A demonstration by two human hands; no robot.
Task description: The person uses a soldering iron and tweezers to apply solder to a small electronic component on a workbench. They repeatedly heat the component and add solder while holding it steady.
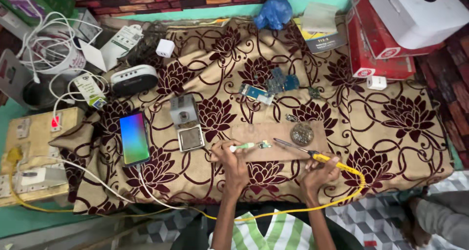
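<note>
My left hand (pixel 230 158) grips a thin tool with a pale green and white handle (pixel 244 146), its tip at a small circuit piece (pixel 265 144) lying on a brown wooden board (pixel 254 133). My right hand (pixel 320 169) holds a soldering iron with a yellow handle (pixel 332 162); its metal tip (pixel 283 143) points left toward the small circuit piece, a little apart from it. A round tin of metal wool (pixel 302 133) sits on the board just above the iron. A yellow cord (pixel 293 210) runs from the iron along the table's front edge.
A floral brown cloth (pixel 400 123) covers the table. On it lie a lit phone (pixel 134 138), a grey block with a square tin (pixel 185 123), several blue circuit boards (pixel 273 86), a white speaker (pixel 133 79) and white adapters. Red boxes (pixel 376 50) stand back right, a switchboard (pixel 29 152) left.
</note>
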